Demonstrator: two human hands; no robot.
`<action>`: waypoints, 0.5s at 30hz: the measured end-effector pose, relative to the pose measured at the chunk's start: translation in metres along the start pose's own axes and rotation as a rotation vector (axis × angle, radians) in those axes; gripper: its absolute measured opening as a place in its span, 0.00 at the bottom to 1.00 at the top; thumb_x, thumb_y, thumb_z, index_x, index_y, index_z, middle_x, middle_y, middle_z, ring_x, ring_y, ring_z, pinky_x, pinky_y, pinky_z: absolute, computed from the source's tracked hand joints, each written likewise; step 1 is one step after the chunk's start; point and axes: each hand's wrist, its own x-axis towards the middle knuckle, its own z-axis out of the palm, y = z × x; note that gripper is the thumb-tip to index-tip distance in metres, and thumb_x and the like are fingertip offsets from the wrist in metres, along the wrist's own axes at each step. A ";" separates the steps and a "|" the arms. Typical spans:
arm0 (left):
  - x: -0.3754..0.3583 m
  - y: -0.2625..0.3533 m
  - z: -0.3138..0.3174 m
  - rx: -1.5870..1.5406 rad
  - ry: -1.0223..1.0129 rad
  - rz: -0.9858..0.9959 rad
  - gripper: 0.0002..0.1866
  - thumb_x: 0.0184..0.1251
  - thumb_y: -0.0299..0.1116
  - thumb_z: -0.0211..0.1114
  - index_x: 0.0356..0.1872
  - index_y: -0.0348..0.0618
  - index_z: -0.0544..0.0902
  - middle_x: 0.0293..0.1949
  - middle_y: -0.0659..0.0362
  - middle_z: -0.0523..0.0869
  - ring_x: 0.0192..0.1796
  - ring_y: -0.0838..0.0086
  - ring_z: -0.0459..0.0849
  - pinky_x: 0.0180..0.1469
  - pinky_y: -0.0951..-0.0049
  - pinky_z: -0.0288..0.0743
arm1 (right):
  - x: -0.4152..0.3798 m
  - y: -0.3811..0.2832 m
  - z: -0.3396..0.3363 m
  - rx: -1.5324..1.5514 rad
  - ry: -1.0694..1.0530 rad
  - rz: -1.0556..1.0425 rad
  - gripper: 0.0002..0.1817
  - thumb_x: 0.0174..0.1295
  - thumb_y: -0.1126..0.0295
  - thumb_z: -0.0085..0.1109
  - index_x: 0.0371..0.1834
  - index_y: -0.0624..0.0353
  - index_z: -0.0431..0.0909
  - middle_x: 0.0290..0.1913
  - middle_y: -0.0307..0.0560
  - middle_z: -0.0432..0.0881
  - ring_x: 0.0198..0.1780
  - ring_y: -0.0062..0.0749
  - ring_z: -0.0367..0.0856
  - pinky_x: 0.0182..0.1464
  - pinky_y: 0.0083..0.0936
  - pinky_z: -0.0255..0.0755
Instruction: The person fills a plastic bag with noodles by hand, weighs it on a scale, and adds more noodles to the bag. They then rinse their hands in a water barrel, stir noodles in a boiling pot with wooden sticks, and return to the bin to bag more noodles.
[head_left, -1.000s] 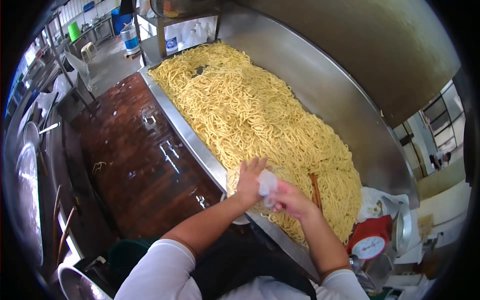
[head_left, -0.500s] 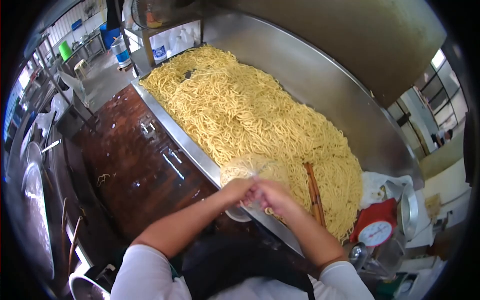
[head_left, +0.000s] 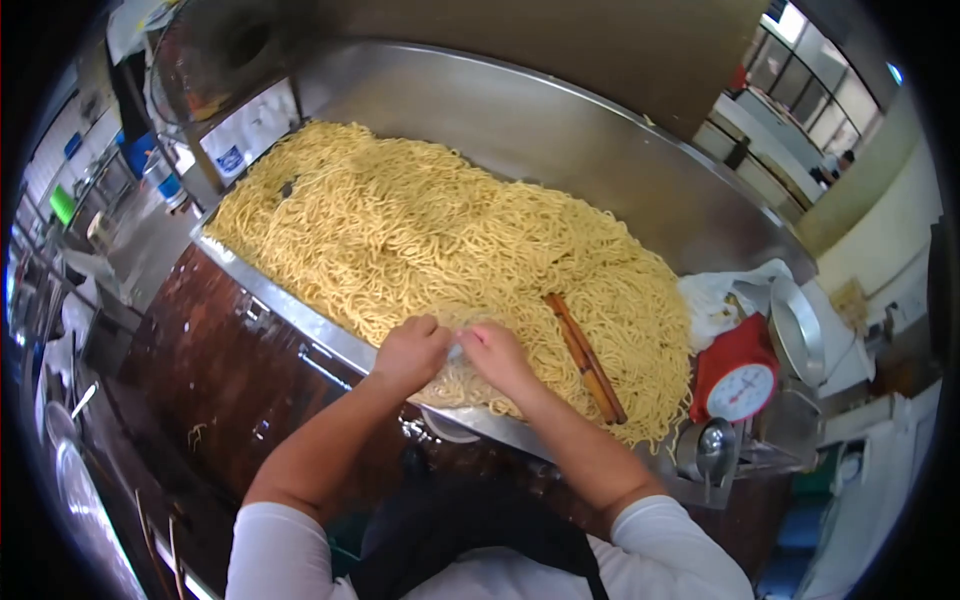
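A clear plastic bag of noodles sits at the front edge of the noodle heap, close to the metal rim. My left hand is closed at the bag's neck on one side. Opposite it, my right hand pinches the neck, thumb and forefinger together. A short twist of clear plastic shows between the two hands. Around and behind them spreads a large mound of yellow noodles in a long metal trough. Two brown wooden sticks lie on the noodles to the right of my right hand.
A red dial scale stands past the trough's right end, with a metal ladle before it and a metal basin behind. A white plastic bag lies nearby. Below the front rim shows a round white container.
My hands have moved slightly apart at the bag's neck, from close together to a small gap. The camera view has shifted, so the trough appears lower at its right end.
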 end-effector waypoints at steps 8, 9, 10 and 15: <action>-0.010 -0.007 0.005 -0.115 0.173 -0.192 0.19 0.57 0.31 0.66 0.51 0.46 0.78 0.34 0.54 0.82 0.38 0.58 0.83 0.40 0.61 0.78 | 0.006 -0.010 0.025 1.432 -0.001 0.802 0.10 0.65 0.63 0.65 0.42 0.57 0.79 0.32 0.37 0.82 0.28 0.20 0.77 0.26 0.15 0.65; -0.009 -0.005 0.004 -0.119 0.213 -0.227 0.23 0.58 0.33 0.66 0.57 0.47 0.77 0.33 0.56 0.82 0.36 0.60 0.83 0.38 0.61 0.79 | 0.005 -0.015 0.025 1.362 0.000 0.699 0.09 0.64 0.65 0.66 0.41 0.57 0.79 0.31 0.36 0.82 0.28 0.19 0.77 0.26 0.15 0.65; -0.009 -0.003 0.002 -0.124 0.211 -0.225 0.23 0.58 0.33 0.66 0.57 0.47 0.77 0.33 0.56 0.82 0.36 0.60 0.83 0.38 0.61 0.79 | 0.003 -0.019 0.027 1.293 0.001 0.599 0.08 0.64 0.67 0.66 0.39 0.57 0.80 0.31 0.35 0.82 0.27 0.18 0.77 0.26 0.15 0.65; -0.009 -0.012 -0.008 -0.075 0.046 -0.079 0.32 0.61 0.32 0.63 0.69 0.52 0.69 0.33 0.56 0.83 0.34 0.60 0.84 0.34 0.61 0.79 | 0.007 -0.022 0.045 0.977 0.109 0.485 0.05 0.65 0.72 0.61 0.41 0.57 0.83 0.30 0.37 0.83 0.28 0.19 0.78 0.26 0.16 0.66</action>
